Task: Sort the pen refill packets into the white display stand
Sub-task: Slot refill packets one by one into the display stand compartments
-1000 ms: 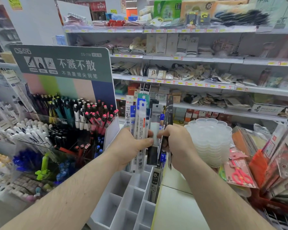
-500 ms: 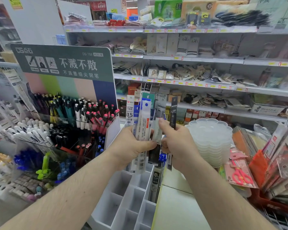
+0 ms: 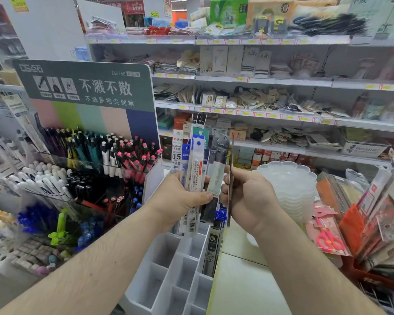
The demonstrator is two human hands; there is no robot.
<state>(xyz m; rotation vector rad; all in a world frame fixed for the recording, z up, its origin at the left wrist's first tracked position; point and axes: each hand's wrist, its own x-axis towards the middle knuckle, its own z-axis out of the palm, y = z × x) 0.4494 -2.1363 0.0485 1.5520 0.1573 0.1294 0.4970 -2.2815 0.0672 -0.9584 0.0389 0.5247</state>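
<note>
My left hand [image 3: 180, 198] grips a fanned bundle of pen refill packets [image 3: 197, 169], upright at chest height, thumb across the front. My right hand [image 3: 248, 198] pinches one thin dark packet [image 3: 230, 178] seen edge-on at the bundle's right side. Below them stands the white display stand [image 3: 168, 269] with several open compartments. One black refill packet [image 3: 212, 251] stands in a compartment on its right side.
A pen display rack [image 3: 89, 160] with a green sign stands to the left. A stack of clear plastic palettes [image 3: 287, 185] and packets with pink scissors [image 3: 328, 237] lie to the right. A pale countertop [image 3: 243, 287] lies right of the stand. Store shelves fill the background.
My right hand has drawn the thin dark packet a little to the right, away from the bundle, and turned it edge-on. My left hand holds the bundle in nearly the same place.
</note>
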